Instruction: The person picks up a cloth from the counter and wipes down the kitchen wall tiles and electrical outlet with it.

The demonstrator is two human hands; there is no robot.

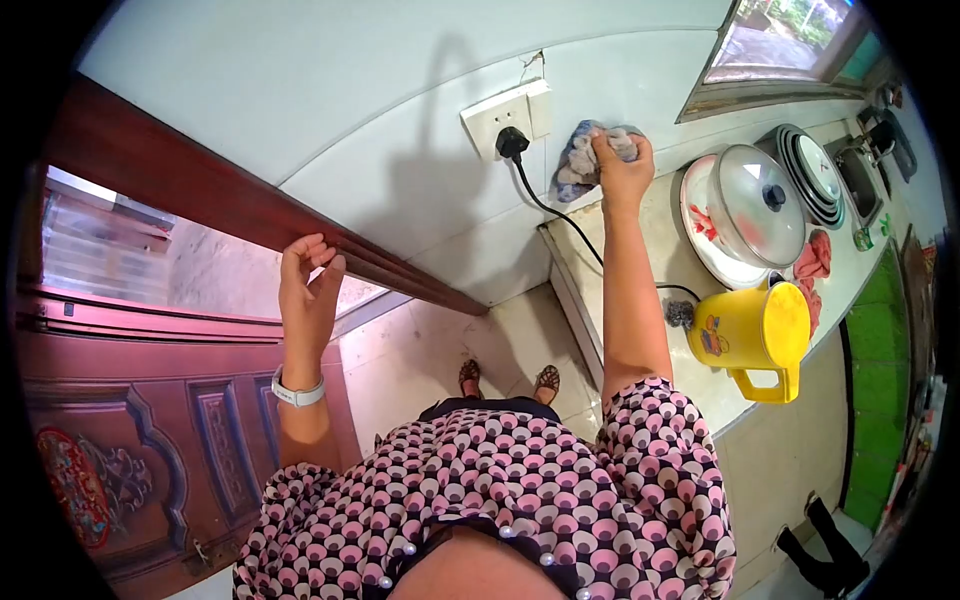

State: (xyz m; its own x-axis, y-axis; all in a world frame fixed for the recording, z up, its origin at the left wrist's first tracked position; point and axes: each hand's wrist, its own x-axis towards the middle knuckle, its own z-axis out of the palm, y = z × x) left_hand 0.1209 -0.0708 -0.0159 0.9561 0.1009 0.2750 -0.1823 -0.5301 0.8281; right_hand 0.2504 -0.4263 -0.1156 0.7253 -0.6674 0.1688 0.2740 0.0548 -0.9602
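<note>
My right hand [622, 170] is closed around a crumpled grey and blue cloth [580, 166], which lies against the white tiled wall just right of the socket plate [505, 117]. A black plug [512, 142] sits in the socket, its cord hanging down to the right behind my forearm. On the left, my left hand [311, 285] is raised with bent fingers in front of the dark red door frame [385, 272]. Its thumb and fingertips are apart and nothing shows between them. Whether the fingertips touch the frame is unclear.
A counter [585, 240] on the right bears a glass-lidded pan [755, 205], a yellow jug [755, 328], a scouring pad [680, 313], a red cloth [815, 255] and stacked bowls [808, 170]. A sink [858, 178] lies beyond. A carved door [170, 420] stands at left.
</note>
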